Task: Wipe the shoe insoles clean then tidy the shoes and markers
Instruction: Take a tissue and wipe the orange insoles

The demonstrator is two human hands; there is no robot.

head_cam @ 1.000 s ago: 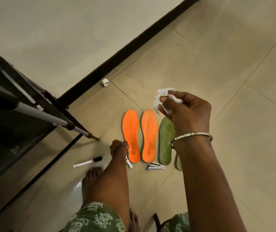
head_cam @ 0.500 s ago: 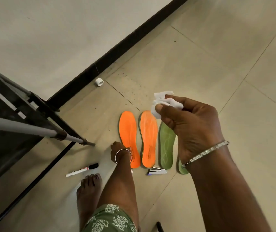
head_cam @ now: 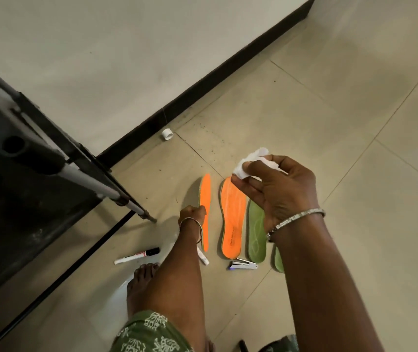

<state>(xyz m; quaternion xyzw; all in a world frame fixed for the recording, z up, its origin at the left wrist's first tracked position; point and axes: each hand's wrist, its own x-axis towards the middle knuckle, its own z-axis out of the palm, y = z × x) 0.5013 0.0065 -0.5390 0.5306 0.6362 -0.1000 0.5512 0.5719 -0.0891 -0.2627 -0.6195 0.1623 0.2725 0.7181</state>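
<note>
From the head camera, the left hand (head_cam: 192,215) has its grip closed on the long edge of the outer orange insole (head_cam: 205,199). This insole stands tilted up on its side on the floor (head_cam: 329,123). The right hand (head_cam: 282,191) is raised above the row of insoles, and its grip pinches a crumpled white wipe (head_cam: 249,162) between thumb and fingertips. The second orange insole (head_cam: 233,219) lies flat just beside the first. Next to it is a green insole (head_cam: 256,232), and then another green insole (head_cam: 279,261), mostly hidden by the right forearm. One marker (head_cam: 136,255) lies apart on the left. A second marker (head_cam: 202,257) shows partly under the left arm, and a stapler (head_cam: 243,264) rests near the heel ends.

I judge the step in hand to be bringing the held insole and the wipe together. To do it well, the left hand should turn the orange face upward and hold it firmly near the middle, so that it does not bend. The wipe is better flattened into a pad and then drawn from toe to heel in long strokes. The rising heel end should not push the second marker.
</note>
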